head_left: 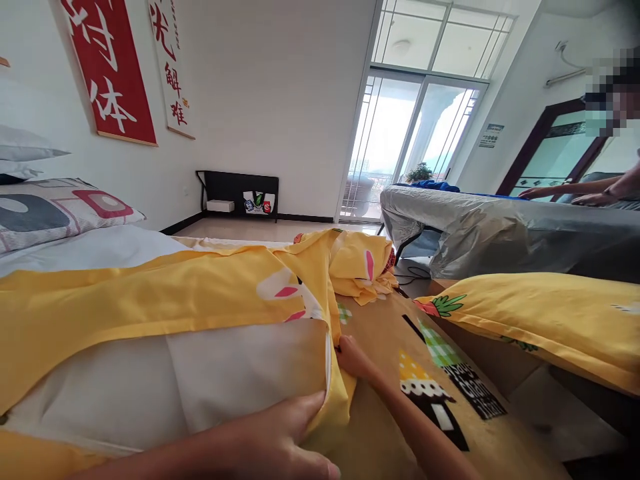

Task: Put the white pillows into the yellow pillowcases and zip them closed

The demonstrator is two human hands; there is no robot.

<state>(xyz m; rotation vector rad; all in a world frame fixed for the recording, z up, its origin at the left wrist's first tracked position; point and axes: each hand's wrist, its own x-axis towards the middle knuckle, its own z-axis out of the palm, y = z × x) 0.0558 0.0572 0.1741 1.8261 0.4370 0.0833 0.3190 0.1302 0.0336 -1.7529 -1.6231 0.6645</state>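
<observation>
A yellow pillowcase (200, 283) with a rabbit print lies across the bed, gaping along its near side. Inside the opening shows a white pillow (240, 370). My right hand (353, 358) is closed on the case's right edge, its fingertips partly hidden by cloth. Lower down, my left hand (270, 433) grips the near right corner of the case, yellow cloth between thumb and fingers; some of its fingers are out of sight. Beyond the right end sits a bunched heap of yellow rabbit-print cloth (363, 260).
A brown printed sheet (380, 413) covers the bed. To the right lies a filled yellow pillow (545, 320); behind it, a plastic-covered table (465, 227) with blue cloth (430, 186). A person's hands (595, 199) rest there. Patterned pillows (65, 207) lie left.
</observation>
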